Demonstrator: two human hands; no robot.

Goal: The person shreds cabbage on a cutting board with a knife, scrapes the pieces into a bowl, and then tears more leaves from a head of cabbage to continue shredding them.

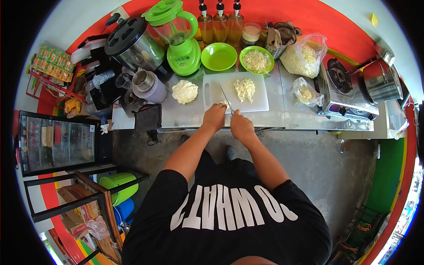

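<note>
A white cutting board [260, 104] lies on the steel counter in front of me. My right hand [242, 123] grips a kitchen knife [224, 94] at the board's front edge, its blade angled away and to the left. Beside it my left hand [215, 115] is closed, its fingertips at a small pale piece of cabbage [226, 103] next to the blade; the fingers partly hide the piece. Chopped cabbage [244, 90] forms a pile on the right of the board. Left of the board rests a larger pale cabbage chunk [185, 92].
Behind the board stand a green blender [183, 55], a green bowl [219, 56] and a green plate of shredded vegetable [256, 61]. Plastic bags [304, 57] and a gas stove [346, 84] are to the right. A black pouch [148, 118] hangs over the counter's front edge.
</note>
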